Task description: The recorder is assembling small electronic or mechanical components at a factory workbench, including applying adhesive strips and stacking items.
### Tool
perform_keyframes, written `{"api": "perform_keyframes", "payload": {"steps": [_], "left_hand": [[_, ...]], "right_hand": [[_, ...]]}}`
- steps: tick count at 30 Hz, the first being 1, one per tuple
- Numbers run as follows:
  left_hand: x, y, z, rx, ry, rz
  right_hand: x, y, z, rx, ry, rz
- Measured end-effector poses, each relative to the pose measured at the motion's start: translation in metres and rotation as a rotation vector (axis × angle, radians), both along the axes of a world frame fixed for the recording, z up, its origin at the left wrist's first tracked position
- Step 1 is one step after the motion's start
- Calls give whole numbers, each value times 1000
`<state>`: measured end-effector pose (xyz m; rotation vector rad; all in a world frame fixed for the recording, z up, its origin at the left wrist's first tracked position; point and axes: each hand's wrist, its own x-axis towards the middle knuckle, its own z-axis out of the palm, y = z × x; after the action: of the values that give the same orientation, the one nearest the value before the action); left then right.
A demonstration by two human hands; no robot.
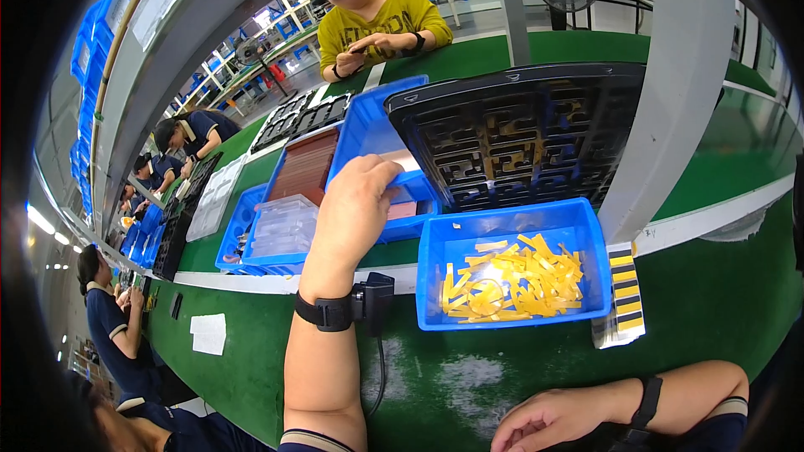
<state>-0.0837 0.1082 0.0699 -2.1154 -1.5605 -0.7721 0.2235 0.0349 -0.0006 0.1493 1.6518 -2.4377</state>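
My left hand (358, 199) reaches forward over the blue bins, its fingers bent down at the near edge of a blue bin (377, 121). The fingertips are partly hidden, and whatever they may hold cannot be made out. Something pale lies in the bin just beyond the fingers. To the right of this hand, a blue bin (512, 323) holds many loose yellow strips (523, 278). My right hand (548, 420) rests on the green bench at the lower edge, fingers loosely extended and nothing seen in them.
A black moulded tray (519, 134) leans behind the strips, beside a grey post (670, 92). Left of my arm stand clear plastic boxes (283, 226) and a brown stack (303, 169). White paper (208, 334) lies on the bench. A person in yellow-green (381, 25) sits opposite; several others work left.
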Motion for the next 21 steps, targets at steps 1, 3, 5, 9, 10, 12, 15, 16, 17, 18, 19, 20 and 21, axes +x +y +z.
{"api": "perform_keyframes", "payload": {"steps": [1, 3, 5, 9, 10, 12, 15, 16, 17, 18, 19, 20, 21], "left_hand": [[2, -1, -1, -67, -7, 11], [2, -2, -1, -134, -14, 20], [-2, -2, -2, -135, 6, 40], [-2, -7, 5, -176, 23, 79], [0, -10, 9, -204, 50, 102], [1, -11, 11, -237, 70, 123], [2, -14, 13, -308, 98, 154], [2, -15, 13, -310, 95, 158], [3, -16, 14, -313, 90, 162], [4, -18, 16, -313, 89, 165], [5, -21, 19, -295, 54, 146], [6, -24, 22, -276, 16, 126], [7, -25, 25, -273, 13, 129]], "right_hand": [[0, -1, -1, -1, 0, -2], [0, -1, -2, -15, 11, -10], [0, -1, -2, -12, 8, -10], [0, 0, 1, 7, 3, -1], [1, -1, 2, 10, 7, 0], [0, 0, 2, 11, -3, 0], [0, 0, -1, -6, 3, -6], [-1, 0, -1, -5, 2, -5], [0, 0, -1, -8, 4, -6], [0, 0, -1, -10, 6, -5], [0, 1, 0, -9, 6, -1], [0, 1, 0, -11, 0, 1], [-1, 2, 0, -13, -6, 4]]}}
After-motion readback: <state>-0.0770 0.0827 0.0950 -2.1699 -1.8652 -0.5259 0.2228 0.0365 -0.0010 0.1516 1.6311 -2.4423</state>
